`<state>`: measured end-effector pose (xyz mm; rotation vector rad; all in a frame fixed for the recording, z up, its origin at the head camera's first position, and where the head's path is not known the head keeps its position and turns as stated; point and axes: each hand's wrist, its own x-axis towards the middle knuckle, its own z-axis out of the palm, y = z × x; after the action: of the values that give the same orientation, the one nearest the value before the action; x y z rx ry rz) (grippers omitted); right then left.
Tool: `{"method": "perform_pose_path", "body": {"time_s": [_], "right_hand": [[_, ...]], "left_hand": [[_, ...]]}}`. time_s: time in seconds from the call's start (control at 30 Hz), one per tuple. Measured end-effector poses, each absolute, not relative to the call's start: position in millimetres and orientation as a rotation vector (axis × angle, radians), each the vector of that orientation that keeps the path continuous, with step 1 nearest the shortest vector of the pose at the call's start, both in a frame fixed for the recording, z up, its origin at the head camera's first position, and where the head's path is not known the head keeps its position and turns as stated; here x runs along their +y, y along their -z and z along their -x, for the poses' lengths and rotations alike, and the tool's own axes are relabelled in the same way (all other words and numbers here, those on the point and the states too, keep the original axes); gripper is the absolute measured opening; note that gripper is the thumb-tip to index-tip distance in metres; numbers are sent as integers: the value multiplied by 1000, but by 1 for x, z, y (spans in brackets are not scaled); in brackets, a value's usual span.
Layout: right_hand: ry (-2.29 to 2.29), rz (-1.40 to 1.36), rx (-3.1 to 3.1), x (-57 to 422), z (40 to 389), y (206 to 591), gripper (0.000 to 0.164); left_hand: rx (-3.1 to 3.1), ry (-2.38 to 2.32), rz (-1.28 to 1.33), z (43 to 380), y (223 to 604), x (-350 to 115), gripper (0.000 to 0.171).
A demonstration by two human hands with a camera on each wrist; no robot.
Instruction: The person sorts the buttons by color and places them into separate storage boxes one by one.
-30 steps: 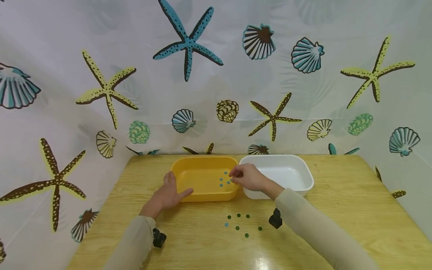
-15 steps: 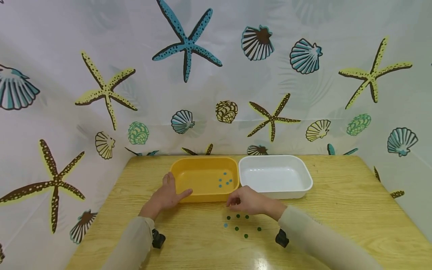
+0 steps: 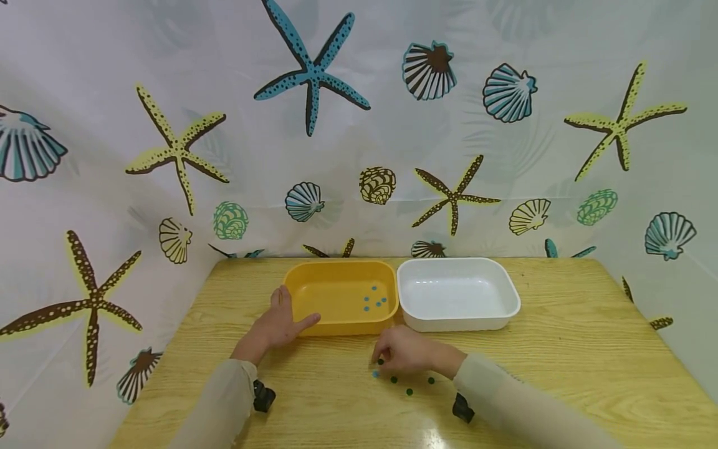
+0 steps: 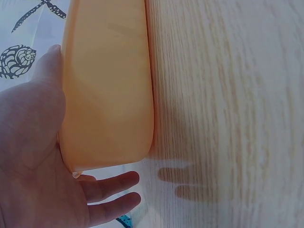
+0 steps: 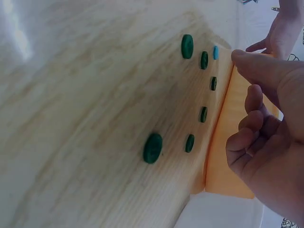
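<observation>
"How are the large things arranged?"

"On the wooden table (image 3: 572, 349), a yellow tray (image 3: 336, 328) is placed. A white tray (image 3: 460, 325) is set just beside it, on its right."

"And the hands?"

"The left hand (image 3: 278, 321) is laid against the left end of the yellow tray, its fingers being extended rather than clamped. The right hand (image 3: 408, 350) is held in front of the tray; its thumb and forefinger are seen apart, and nothing seems to be gripped."

"What can be counted as done?"

"Five blue discs (image 3: 378, 304) are found inside the yellow tray, in its right part. The blue portion is therefore judged as nearly complete."

"And what is left?"

"One more blue disc (image 3: 375, 374) is seen in front of the yellow tray, near the right fingertips. Six green discs (image 5: 152, 147) are also counted in front of that tray; by all appearance, these have not yet been dealt with."
</observation>
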<state>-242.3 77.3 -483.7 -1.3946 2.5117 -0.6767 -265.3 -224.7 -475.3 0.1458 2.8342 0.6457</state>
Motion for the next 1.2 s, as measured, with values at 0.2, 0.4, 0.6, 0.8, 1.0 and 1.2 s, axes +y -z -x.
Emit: {"method": "perform_pose_path", "body": {"time_s": [0.2,0.4,0.6,0.8,1.0,1.2], "right_hand": [[627,1397,2503,75,244,486,15],[602,1426,2490,73,245,490,14],[615,1444,2472,72,246,493,11],[604,1391,2468,71,247,495,11],[590,1427,2447,69,248,496,12],[598,1416,2426,68,248,496,11]], "left_hand": [[2834,-645,-155,265,475,-225,120],[2837,-644,-154,264,473,-224,119],[2839,-649,-158,264,472,-224,118],[2843,-644,-161,263,472,-224,118],[2838,-633,-152,264,473,-224,121],[2844,-627,-159,265,474,-225,121]]}}
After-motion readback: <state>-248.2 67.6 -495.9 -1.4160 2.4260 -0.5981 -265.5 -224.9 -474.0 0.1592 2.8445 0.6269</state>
